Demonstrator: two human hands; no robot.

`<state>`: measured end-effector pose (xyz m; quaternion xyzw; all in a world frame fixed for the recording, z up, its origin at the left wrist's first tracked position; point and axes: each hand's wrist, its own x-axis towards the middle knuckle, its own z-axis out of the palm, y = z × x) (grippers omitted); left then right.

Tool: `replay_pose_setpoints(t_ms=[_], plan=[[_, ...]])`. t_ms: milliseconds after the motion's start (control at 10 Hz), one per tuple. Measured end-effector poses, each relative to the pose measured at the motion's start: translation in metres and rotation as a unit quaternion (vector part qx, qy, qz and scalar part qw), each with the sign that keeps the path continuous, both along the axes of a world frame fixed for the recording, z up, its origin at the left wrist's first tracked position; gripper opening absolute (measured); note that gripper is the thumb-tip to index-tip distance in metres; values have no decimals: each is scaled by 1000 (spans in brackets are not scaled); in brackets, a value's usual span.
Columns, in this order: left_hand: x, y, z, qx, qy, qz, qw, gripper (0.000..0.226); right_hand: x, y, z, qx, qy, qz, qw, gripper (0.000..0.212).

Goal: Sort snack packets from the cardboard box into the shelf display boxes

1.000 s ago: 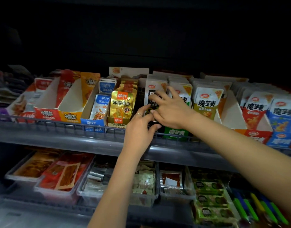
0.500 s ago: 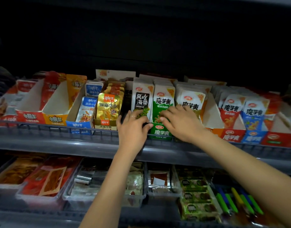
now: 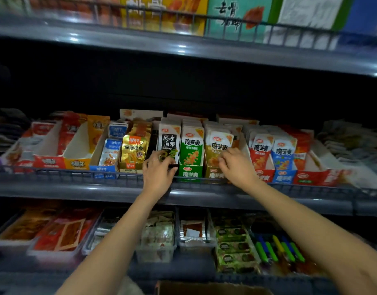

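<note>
At middle shelf [image 3: 76, 188] front: left hand [image 3: 157, 173] curls round black-label packet [image 3: 169, 139]; right hand [image 3: 236, 167] rests bent fingers on tan packet [image 3: 218, 141], grip unclear.

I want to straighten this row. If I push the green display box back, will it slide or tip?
The green display box looks like thin card packed with upright packets, so it probably slides as one block. Neighbouring boxes stand close on both sides, so tipping sideways seems unlikely. Its front may dent.
</note>
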<state>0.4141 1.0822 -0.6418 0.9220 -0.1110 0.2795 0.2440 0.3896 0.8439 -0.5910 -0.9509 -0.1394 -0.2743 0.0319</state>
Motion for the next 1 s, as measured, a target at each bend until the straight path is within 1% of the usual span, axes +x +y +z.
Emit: replay_pose_setpoints(t_ms=[100,200,300,400,500,600,700,800,900,1000], plan=[[0,0,5,31,50,0,998,27,-2,-6,-3,-76,64,1,995,32],[2,2,9,51,73,-6,996,26,-2,-4,-2,-108,99,15,989,46],[2,2,9,59,75,-5,995,27,2,-7,-2,-135,115,21,984,47],[-7,-1,3,44,7,11,999,28,2,-10,-1,-111,72,58,990,55],[-17,-4,3,90,-154,-7,984,34,6,-9,0,-55,-33,130,989,42],[-12,-16,22,218,-232,-134,938,21,25,-3,3,-17,-77,224,971,28],[7,-28,57,302,-189,-227,906,27,49,-7,14,-33,-50,297,953,24],[26,-30,76,342,-174,-272,882,27,61,-21,30,-95,-18,364,926,20],[37,-33,90,347,-151,-304,875,24,69,-38,47,-91,26,369,925,21],[32,-46,109,303,-100,-303,898,23,67,-44,62,-48,89,343,934,24]])
